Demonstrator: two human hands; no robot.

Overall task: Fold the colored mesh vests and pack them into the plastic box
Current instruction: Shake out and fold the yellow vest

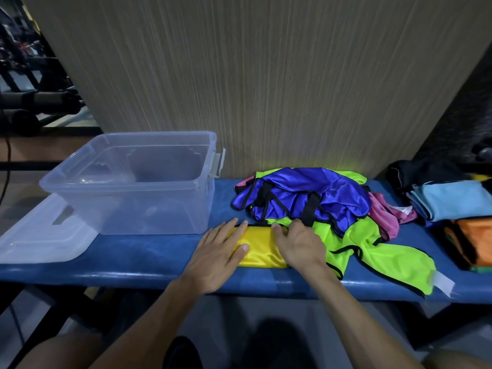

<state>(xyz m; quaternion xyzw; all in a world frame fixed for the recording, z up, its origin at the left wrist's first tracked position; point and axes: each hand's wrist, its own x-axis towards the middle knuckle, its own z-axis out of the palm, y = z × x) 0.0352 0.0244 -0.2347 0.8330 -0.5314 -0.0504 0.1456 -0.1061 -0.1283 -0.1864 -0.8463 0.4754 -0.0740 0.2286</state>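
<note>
A folded yellow mesh vest (259, 247) lies on the blue bench (138, 259) near its front edge. My left hand (218, 258) presses flat on the vest's left end with straight fingers. My right hand (299, 242) rests on its right end, fingers bent down onto the fabric. Just right and behind lies a loose pile: a blue vest (306, 194) with black trim on top, a lime-green vest (372, 251) spread toward the front, a pink vest (386, 213) at the side. The clear plastic box (133, 185) stands open to the left, with no vests in it.
The box's lid (40, 235) lies at the bench's left end. Folded light-blue cloth (452, 201), orange fabric (474, 241) and dark items sit at the right end. A wood-grain wall (266, 75) rises directly behind the bench. My knees are below the front edge.
</note>
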